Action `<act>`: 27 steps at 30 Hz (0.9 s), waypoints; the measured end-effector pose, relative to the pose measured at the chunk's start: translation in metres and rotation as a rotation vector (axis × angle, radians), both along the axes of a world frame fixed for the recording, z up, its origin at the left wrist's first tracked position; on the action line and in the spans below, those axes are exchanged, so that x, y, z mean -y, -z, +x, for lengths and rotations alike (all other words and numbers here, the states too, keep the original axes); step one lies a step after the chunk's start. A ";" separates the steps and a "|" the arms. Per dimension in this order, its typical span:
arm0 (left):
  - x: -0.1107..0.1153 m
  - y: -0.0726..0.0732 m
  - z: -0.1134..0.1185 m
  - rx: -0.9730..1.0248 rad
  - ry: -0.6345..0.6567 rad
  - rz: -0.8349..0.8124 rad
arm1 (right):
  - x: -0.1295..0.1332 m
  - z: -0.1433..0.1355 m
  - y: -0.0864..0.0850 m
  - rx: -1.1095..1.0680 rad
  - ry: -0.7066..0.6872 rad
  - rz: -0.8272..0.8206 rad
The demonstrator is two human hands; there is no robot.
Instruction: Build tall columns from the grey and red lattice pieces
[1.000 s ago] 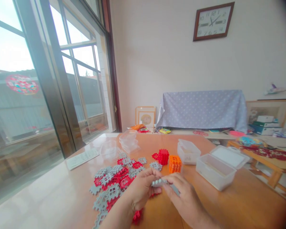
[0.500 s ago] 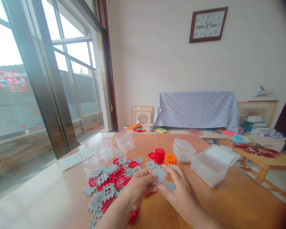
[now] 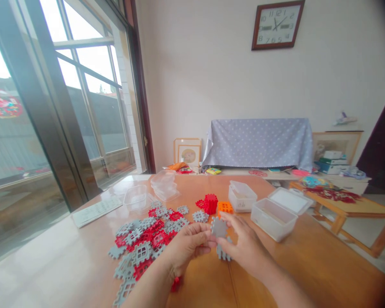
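Grey tiles (image 3: pixel 219 233) now tilted upright, pinched between left hand (image 3: pixel 188 246) and right hand (image 3: pixel 245 246), above table (image 3: pixel 308 265)

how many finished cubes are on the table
2: a red plastic waffle-block cube beyond the hands, and an orange plastic waffle-block cube touching its right side, just left of the small clear plastic box. None seem hidden.

Both hands meet over the wooden table (image 3: pixel 308 265), the left hand (image 3: pixel 188 246) and right hand (image 3: pixel 247 248) pinching a grey waffle-block assembly (image 3: pixel 220 233) between them, looks like two or three tiles joined, hard to tell. A pile of grey and red tiles (image 3: pixel 144 246) sits just left. A red cube (image 3: pixel 211 203) and orange cube (image 3: pixel 225 208) stand beyond, beside clear plastic boxes (image 3: pixel 271 214).
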State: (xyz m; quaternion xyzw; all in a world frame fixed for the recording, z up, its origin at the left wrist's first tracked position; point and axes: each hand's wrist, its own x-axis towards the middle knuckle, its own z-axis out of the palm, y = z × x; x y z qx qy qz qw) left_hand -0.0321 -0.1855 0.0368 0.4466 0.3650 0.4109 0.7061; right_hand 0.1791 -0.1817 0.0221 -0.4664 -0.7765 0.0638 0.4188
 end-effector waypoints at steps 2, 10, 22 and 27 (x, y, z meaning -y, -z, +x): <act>-0.003 0.000 -0.005 -0.017 -0.034 0.017 | -0.004 0.010 -0.003 -0.011 -0.004 -0.061; -0.018 0.007 -0.019 -0.094 -0.155 0.112 | -0.003 0.032 -0.005 0.127 -0.080 -0.259; -0.019 0.009 -0.021 -0.141 -0.124 0.153 | -0.002 0.025 -0.002 0.208 -0.105 -0.248; -0.019 0.008 -0.020 -0.139 -0.123 0.144 | -0.002 0.026 -0.002 0.212 -0.118 -0.253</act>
